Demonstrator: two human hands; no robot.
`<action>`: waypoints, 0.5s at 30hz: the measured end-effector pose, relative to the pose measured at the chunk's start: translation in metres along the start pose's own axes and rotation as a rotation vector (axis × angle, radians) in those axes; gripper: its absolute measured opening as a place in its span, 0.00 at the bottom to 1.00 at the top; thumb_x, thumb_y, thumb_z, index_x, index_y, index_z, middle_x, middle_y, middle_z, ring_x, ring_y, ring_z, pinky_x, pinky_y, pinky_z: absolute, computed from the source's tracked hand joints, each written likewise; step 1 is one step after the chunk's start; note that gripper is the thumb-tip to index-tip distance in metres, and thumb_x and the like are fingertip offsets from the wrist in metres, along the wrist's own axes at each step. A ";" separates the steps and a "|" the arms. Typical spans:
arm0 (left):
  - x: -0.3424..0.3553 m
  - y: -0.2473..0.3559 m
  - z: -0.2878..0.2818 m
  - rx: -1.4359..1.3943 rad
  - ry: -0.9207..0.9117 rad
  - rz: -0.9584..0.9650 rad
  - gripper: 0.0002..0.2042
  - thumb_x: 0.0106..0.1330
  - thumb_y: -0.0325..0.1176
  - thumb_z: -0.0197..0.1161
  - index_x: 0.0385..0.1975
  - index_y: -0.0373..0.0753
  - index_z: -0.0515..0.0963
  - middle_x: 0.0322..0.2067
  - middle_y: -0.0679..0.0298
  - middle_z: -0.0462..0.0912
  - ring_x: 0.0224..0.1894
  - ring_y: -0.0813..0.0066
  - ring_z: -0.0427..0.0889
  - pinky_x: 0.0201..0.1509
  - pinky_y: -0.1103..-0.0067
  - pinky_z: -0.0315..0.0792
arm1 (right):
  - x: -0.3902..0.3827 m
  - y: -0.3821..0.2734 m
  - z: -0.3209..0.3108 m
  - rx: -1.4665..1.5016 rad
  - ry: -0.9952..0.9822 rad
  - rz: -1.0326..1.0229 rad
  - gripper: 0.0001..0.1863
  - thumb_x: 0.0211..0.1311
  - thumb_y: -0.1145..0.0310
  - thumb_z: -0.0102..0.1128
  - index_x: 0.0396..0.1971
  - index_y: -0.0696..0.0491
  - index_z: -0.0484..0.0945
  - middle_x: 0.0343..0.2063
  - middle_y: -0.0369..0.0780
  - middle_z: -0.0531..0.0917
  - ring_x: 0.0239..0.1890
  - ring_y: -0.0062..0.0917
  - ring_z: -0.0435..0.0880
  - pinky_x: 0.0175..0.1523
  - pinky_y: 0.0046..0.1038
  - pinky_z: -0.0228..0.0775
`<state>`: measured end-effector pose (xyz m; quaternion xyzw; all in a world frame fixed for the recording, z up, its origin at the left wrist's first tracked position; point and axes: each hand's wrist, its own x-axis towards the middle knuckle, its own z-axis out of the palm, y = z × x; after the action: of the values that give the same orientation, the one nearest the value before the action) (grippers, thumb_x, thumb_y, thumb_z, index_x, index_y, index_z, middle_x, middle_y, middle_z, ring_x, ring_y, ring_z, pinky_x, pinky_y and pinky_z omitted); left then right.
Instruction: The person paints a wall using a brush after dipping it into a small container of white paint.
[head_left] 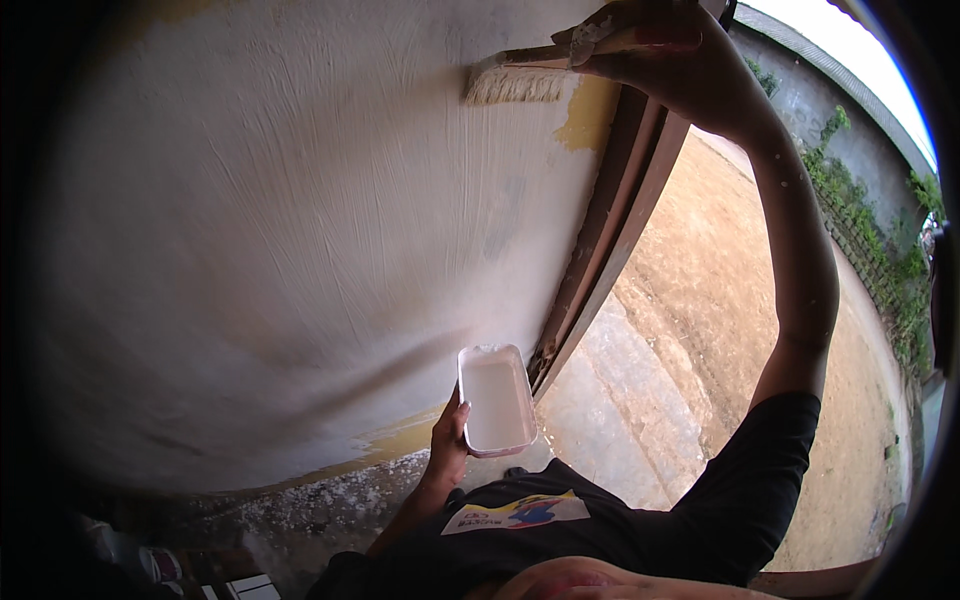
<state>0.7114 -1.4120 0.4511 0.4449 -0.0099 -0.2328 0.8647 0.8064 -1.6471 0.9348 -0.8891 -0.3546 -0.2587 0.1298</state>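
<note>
High against the wall [330,180], my right hand [665,60] is closed round the handle of a wide paintbrush [515,84]. Its pale, paint-coated bristles touch the wall or lie very close to it. White paint with streaky brush marks covers most of the surface; a yellow patch shows beside the brush. Low down in front of my body, my left hand [450,445] grips a rectangular tub [498,405] by its left side, thumb at the wall of the tub. Whitish paint lies inside it. The fingers under the tub are hidden.
A brown wooden door frame [615,215] borders the wall on the right. Beyond it are a concrete slab [625,385], bare ground [730,270] and a grey outer wall [835,110] with plants. White spatters mark the dark floor [330,510]; boxy items [250,587] lie at lower left.
</note>
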 end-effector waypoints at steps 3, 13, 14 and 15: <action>-0.002 0.003 0.002 -0.004 -0.004 -0.007 0.28 0.79 0.37 0.45 0.78 0.41 0.54 0.70 0.61 0.68 0.67 0.72 0.71 0.68 0.74 0.69 | 0.003 -0.006 -0.006 0.024 0.040 -0.083 0.08 0.64 0.73 0.71 0.41 0.56 0.87 0.40 0.41 0.90 0.45 0.25 0.90 0.55 0.28 0.83; -0.008 0.015 0.016 -0.030 -0.002 0.017 0.27 0.79 0.39 0.49 0.74 0.37 0.60 0.63 0.61 0.74 0.60 0.72 0.77 0.62 0.75 0.74 | -0.010 -0.026 -0.013 -0.209 0.210 -0.130 0.06 0.63 0.76 0.70 0.39 0.56 0.88 0.41 0.40 0.90 0.45 0.26 0.90 0.54 0.28 0.83; -0.008 0.016 0.019 -0.036 -0.010 0.021 0.27 0.79 0.39 0.50 0.74 0.36 0.61 0.62 0.61 0.75 0.59 0.73 0.77 0.61 0.75 0.74 | -0.013 -0.023 -0.010 -0.167 0.251 -0.170 0.06 0.62 0.76 0.70 0.39 0.56 0.88 0.41 0.41 0.90 0.45 0.27 0.90 0.53 0.28 0.83; -0.008 0.017 0.023 -0.044 -0.017 0.027 0.27 0.79 0.39 0.50 0.73 0.36 0.62 0.61 0.61 0.76 0.59 0.73 0.78 0.60 0.75 0.75 | -0.017 -0.017 -0.004 -0.124 0.292 -0.209 0.06 0.62 0.77 0.70 0.39 0.56 0.88 0.40 0.41 0.90 0.45 0.27 0.90 0.52 0.28 0.83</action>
<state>0.7059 -1.4175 0.4795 0.4238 -0.0180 -0.2249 0.8772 0.7824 -1.6463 0.9290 -0.8066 -0.4060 -0.4185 0.0974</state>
